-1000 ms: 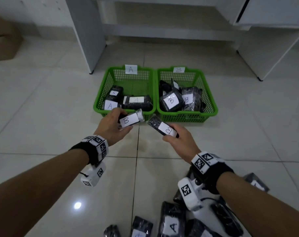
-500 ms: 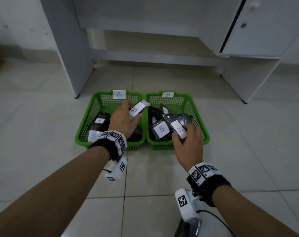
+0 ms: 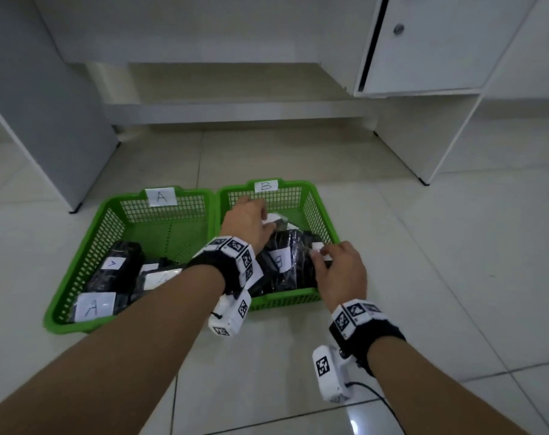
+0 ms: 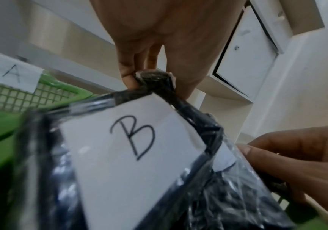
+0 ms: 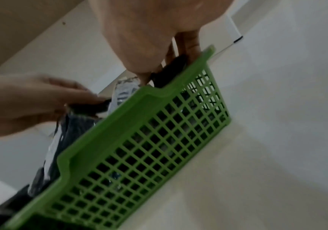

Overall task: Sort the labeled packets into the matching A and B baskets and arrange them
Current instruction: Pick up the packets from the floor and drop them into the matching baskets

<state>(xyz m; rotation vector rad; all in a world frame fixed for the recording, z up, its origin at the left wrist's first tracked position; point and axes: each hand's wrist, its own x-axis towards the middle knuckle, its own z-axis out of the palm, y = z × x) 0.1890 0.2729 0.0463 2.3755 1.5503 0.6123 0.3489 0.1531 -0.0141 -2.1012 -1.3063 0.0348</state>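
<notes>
Green basket (image 5: pixel 139 155), packets (image 5: pixel 76 124), both hands

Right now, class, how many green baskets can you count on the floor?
2: basket A stands on the left, and basket B, touching it, on the right, where both hands work. No others show.

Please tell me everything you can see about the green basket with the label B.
The B basket is green plastic with lattice walls, a solid rim and a white paper tag marked B on its far wall. It stands upright on the tiled floor, right beside the A basket. Black wrapped packets with white labels fill it. The left hand and right hand both grip packets inside it.
</notes>
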